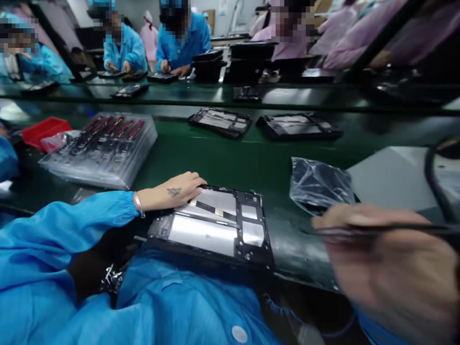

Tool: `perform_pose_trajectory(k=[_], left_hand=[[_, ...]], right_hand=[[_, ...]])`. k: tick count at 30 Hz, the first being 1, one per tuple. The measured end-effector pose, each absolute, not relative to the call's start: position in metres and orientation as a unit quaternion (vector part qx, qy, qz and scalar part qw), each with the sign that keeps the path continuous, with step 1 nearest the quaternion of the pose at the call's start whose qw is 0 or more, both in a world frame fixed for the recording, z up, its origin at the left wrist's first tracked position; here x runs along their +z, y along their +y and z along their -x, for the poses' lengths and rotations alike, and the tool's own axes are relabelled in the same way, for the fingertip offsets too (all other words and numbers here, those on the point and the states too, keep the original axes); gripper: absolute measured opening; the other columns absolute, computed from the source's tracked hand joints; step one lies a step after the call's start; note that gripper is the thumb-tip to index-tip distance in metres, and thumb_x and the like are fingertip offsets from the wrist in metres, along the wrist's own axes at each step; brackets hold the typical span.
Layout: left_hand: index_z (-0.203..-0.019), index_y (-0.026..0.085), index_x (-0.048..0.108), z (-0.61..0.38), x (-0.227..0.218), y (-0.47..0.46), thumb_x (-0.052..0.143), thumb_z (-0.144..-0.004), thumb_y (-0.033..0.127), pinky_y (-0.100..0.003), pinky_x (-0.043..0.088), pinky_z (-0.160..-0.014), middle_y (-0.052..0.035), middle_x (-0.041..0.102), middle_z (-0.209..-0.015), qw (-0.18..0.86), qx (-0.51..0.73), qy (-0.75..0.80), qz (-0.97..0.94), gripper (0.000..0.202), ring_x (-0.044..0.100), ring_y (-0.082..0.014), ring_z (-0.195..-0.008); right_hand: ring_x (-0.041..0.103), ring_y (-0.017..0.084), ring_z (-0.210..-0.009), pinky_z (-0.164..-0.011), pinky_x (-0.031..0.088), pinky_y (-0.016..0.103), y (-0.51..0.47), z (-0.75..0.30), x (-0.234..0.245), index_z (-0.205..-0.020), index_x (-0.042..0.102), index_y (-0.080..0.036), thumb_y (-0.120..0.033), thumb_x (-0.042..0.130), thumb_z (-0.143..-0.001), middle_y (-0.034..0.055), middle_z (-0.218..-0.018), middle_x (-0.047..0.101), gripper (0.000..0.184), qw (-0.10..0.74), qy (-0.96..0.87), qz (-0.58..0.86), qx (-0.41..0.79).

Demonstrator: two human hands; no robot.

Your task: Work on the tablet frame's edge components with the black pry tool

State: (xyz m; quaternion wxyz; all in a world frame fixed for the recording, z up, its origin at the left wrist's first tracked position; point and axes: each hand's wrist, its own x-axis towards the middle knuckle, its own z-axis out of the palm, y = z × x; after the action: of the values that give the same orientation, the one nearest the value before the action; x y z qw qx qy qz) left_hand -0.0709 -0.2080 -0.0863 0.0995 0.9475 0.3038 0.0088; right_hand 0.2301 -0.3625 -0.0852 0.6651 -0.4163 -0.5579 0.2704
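Workbench [223, 158]: dark green, running beneath and beyond the device frame.

Stack of clear trays [142, 153]: on the bench, beyond and left of the device frame; several layers, the top one holding rows of dark parts [102, 141] with red sections at their far ends.

Device frame [212, 232]: black, flat, with bright metal plates set in it; lying at the near edge of the bench.

Two similar frames [220, 122] [300, 125]: well beyond the device frame, side by side, a gap between.

Grey-white panel [388, 177]: beyond and right of the device frame.

Right hand [391, 268]: right of the device frame, apart from it, blurred; fingers closed around a thin dark tool.

Clear plastic bag [319, 182]: right of the device frame, crumpled; contents cannot be told.

Red bin [30, 136]: far left of the device frame, past the trays; crumpled clear plastic [61, 141] at its near side, whether inside cannot be told.

Left hand [183, 189]: fingers together, bent over the device frame's far-left edge, gripping it.

Thin dark tool [334, 231]: right of the device frame, tip blurred.

Dark strip [208, 209]: slanting across the device frame's far plate.
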Motion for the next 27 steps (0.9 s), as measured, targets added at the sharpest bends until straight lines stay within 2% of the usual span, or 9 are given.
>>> perform_pose_trajectory(k=[2, 5, 9, 14, 20, 27], left_hand=[[-0.131, 0.011, 0.056, 0.072, -0.097, -0.219, 0.034, -0.106, 0.027, -0.035, 0.045, -0.09, -0.0114, 0.061, -0.114, 0.096, 0.038, 0.301, -0.948, 0.037, 0.057, -0.0222, -0.101], [-0.129, 0.013, 0.057, 0.074, -0.104, -0.231, 0.035, -0.106, 0.024, -0.034, 0.043, -0.085, -0.0098, 0.061, -0.11, 0.081, 0.061, 0.293, -0.951, 0.034, 0.055, -0.0219, -0.095], [-0.124, 0.014, 0.06, 0.075, -0.105, -0.236, 0.041, -0.103, 0.018, -0.034, 0.04, -0.078, -0.0087, 0.062, -0.106, 0.069, 0.077, 0.307, -0.946, 0.028, 0.054, -0.0218, -0.092], [-0.12, 0.012, 0.06, 0.074, -0.101, -0.237, 0.042, -0.099, 0.011, -0.034, 0.038, -0.078, -0.0087, 0.061, -0.107, 0.081, 0.059, 0.293, -0.951, 0.027, 0.053, -0.022, -0.092], [-0.118, 0.012, 0.06, 0.074, -0.102, -0.237, 0.043, -0.101, 0.013, -0.034, 0.036, -0.076, -0.007, 0.059, -0.106, 0.087, 0.07, 0.295, -0.949, 0.025, 0.05, -0.0207, -0.089], [-0.117, 0.013, 0.062, 0.071, -0.096, -0.238, 0.043, -0.102, 0.014, -0.035, 0.037, -0.075, -0.0066, 0.06, -0.106, 0.109, 0.037, 0.312, -0.943, 0.024, 0.05, -0.0203, -0.089]], right_hand=[[0.064, 0.016, -0.068, -0.058, 0.054, 0.03, -0.328, -0.199, -0.072, -0.085, 0.076, -0.034, -0.052, 0.076, -0.084, 0.0002, -0.08, 0.067, 0.019, 0.63, -0.566, 0.427, 0.316], [0.064, 0.013, -0.064, -0.06, 0.053, 0.026, -0.291, -0.167, -0.077, -0.086, 0.076, -0.027, -0.05, 0.071, -0.088, -0.0004, -0.079, 0.07, 0.024, 0.534, -0.623, 0.483, 0.306], [0.067, 0.015, -0.065, -0.058, 0.051, 0.026, -0.273, -0.156, -0.098, -0.087, 0.074, -0.022, -0.051, 0.064, -0.093, 0.0012, -0.078, 0.07, 0.031, 0.45, -0.679, 0.529, 0.237], [0.067, 0.016, -0.068, -0.057, 0.05, 0.026, -0.277, -0.162, -0.106, -0.089, 0.073, -0.022, -0.049, 0.06, -0.096, 0.0018, -0.083, 0.07, 0.031, 0.426, -0.684, 0.557, 0.199], [0.068, 0.018, -0.075, -0.062, 0.054, 0.028, -0.279, -0.159, -0.104, -0.088, 0.073, -0.023, -0.045, 0.06, -0.097, 0.0032, -0.085, 0.071, 0.027, 0.412, -0.702, 0.546, 0.201], [0.068, 0.017, -0.074, -0.06, 0.053, 0.026, -0.277, -0.158, -0.103, -0.09, 0.073, -0.023, -0.04, 0.06, -0.097, 0.0022, -0.085, 0.071, 0.023, 0.404, -0.72, 0.531, 0.191]])
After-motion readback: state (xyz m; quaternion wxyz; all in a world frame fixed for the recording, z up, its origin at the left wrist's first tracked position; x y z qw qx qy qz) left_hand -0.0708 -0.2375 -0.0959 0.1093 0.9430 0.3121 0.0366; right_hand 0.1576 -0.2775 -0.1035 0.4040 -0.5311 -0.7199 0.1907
